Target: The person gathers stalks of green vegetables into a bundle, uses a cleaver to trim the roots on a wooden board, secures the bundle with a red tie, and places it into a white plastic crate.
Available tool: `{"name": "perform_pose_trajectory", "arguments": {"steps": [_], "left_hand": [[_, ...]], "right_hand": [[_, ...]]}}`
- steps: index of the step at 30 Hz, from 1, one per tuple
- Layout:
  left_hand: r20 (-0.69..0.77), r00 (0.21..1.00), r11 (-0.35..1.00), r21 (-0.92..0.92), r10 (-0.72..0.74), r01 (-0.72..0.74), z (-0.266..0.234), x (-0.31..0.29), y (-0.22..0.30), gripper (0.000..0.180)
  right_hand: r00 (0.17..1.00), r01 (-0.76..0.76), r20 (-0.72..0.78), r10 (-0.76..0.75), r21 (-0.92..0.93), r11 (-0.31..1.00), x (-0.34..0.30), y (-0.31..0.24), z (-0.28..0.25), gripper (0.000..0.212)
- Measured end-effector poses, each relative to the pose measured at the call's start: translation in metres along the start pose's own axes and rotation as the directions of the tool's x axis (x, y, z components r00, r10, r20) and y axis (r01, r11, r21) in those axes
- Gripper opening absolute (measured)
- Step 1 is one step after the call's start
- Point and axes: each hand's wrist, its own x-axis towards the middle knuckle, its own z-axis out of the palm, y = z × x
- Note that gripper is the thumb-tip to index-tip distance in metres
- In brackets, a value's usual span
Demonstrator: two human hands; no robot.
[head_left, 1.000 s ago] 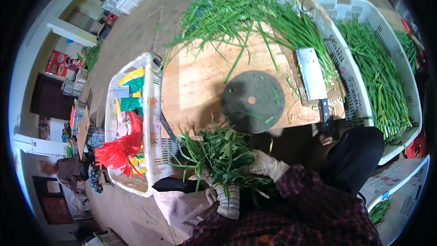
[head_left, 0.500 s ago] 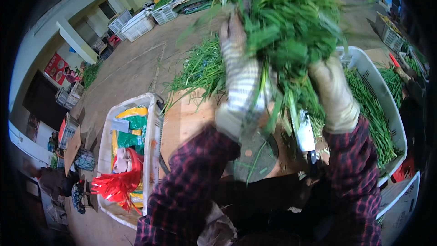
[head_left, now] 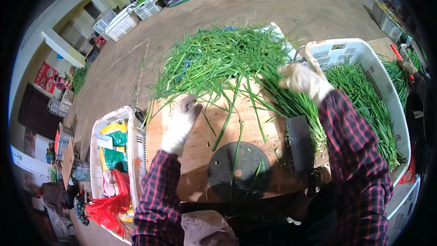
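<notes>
Now both gloved hands reach out over a wooden board (head_left: 195,150) strewn with long green stalks. The left hand (head_left: 180,120), in a white work glove, lies palm down on the board's left part, its fingers loosely together and pointing toward the loose heap of green chive-like stalks (head_left: 214,61) spread across the board's far edge; the fingertips touch the nearest strands, but whether they pinch any cannot be told. The right hand (head_left: 302,81), also gloved, rests on the top of a straight bundle of stalks (head_left: 296,109) lying along the board's right side, fingers curled down over the greens in a loose grasp.

Just beside that bundle, toward the person, a cleaver (head_left: 300,143) with a broad dark blade lies flat on the board. A dark round disc (head_left: 239,171) sits at the near middle of the board, with a few stray stalks across it. Both sleeves are red and dark plaid.

At the right stands a white plastic crate (head_left: 364,57) holding neatly laid green stalks. At the left, touching the board's edge, another white crate (head_left: 135,150) holds yellow and green packets, with red plastic bags (head_left: 107,209) spilling at its near end. More crates stand well apart on the concrete floor (head_left: 318,4) beyond.
</notes>
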Motion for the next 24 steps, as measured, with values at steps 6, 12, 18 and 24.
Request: {"name": "perform_pose_trajectory", "arguments": {"steps": [6, 12, 18, 24], "left_hand": [[0.06, 0.998, 0.981, -0.19, -0.022, 0.033, -0.003, -0.054, 0.037, 0.049], [0.195, 0.976, 0.94, -0.341, 0.097, -0.025, 0.047, -0.103, 0.097, 0.055], [0.438, 0.885, 0.903, -0.426, 0.158, 0.05, 0.121, -0.172, 0.18, 0.055], [0.664, 0.691, 0.894, -0.445, 0.286, 0.057, 0.214, -0.216, 0.218, 0.046]], "right_hand": [[0.992, 0.066, -0.127, -0.025, 0.326, 0.943, -0.178, -0.031, -0.033, 0.017], [0.885, -0.133, -0.346, 0.312, 0.453, 0.881, -0.37, -0.055, -0.05, 0.012], [0.635, -0.083, -0.205, 0.745, 0.94, 0.33, -0.553, -0.034, -0.025, 0.015], [0.442, -0.56, -0.528, 0.725, 0.469, 0.683, -0.581, -0.024, -0.032, 0.031]]}}
